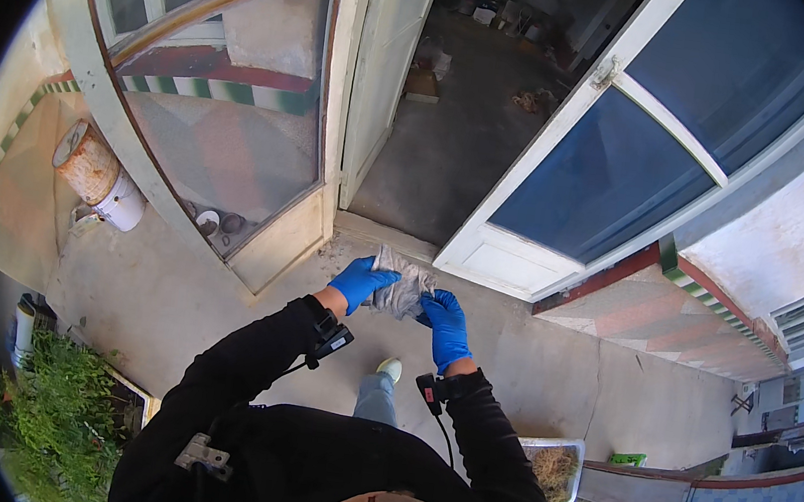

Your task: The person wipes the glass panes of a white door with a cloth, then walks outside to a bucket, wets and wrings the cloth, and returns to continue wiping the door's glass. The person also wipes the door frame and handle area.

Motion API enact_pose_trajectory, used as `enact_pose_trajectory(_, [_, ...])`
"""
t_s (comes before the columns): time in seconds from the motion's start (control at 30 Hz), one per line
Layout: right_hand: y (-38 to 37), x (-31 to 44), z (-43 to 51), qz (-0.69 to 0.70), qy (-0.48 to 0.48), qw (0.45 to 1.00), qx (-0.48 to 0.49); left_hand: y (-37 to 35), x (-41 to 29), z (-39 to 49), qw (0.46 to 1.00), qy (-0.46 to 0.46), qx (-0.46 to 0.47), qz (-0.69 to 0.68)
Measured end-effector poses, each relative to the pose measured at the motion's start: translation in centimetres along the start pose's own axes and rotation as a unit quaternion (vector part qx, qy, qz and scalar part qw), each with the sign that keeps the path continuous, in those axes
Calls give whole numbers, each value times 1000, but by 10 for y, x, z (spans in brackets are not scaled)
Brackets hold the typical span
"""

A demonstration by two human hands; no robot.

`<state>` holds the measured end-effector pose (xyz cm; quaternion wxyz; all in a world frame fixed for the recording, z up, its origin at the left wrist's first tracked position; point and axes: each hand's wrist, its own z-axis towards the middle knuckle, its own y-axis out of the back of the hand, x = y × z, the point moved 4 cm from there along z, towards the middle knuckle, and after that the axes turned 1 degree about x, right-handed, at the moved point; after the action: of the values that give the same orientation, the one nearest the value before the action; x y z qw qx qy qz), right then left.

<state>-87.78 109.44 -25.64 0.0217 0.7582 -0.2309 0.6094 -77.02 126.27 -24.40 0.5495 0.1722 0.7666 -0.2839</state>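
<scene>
A crumpled grey cloth [401, 286] is stretched between my two hands, both in blue gloves. My left hand [360, 281] grips its left side, thumb lying over the fabric. At the cloth's right edge, the fingers of my right hand [447, 326] are curled and pinch it; their tips are partly hidden. Beyond the cloth, a white-framed glass door [506, 260] stands swung outward on the right of the doorway. A white door leaf [386, 76] stands at the doorway's left side.
A glazed wooden panel [281, 251] stands on the left. Behind it are a rusty bucket and white bucket [121, 205]. The door sill [385, 236] crosses ahead. Leafy plants [52, 404] grow at lower left; a white planter [574, 475] sits at lower right.
</scene>
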Motion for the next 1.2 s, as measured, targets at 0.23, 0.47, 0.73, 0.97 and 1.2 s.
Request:
enact_pose_trajectory(0.23, [34,48,138,-16,-9,998,63,-20,-49,133,998,61,7,7])
enact_pose_trajectory(0.47, [37,95,285,-15,36,998,49,-13,-93,251,1000,-9,-18,-18])
enact_pose_trajectory(0.73, [-18,159,468,-23,23,998,52,79,-148,422,982,-85,-125,-110])
enact_pose_trajectory(0.97, [-53,245,630,-31,35,999,-24,135,-253,580,962,-143,-167,-164])
enact_pose_trajectory(1.2, [-60,325,733,-109,68,992,-18,124,-300,723,980,-115,-131,-99])
